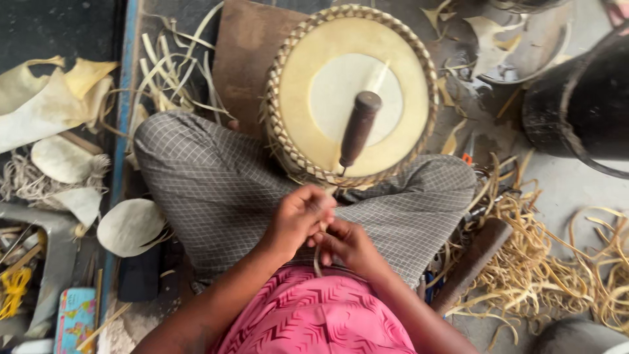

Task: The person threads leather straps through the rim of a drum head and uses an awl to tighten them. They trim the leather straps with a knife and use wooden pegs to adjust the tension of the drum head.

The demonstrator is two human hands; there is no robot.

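Sat cross-legged with the drum at my knees, its rim laced in woven strip. An awl with a dark wooden handle lay on the drumhead, point toward me. Below the drum, over my lap, my left hand and right hand were touching, both pinched shut on a pale strip hanging between them. Loose shavings were piled right of the drum.

The round woven-rimmed drum with a dark wooden-handled awl blocks the front; tangled pale cane strips crowd the right floor.
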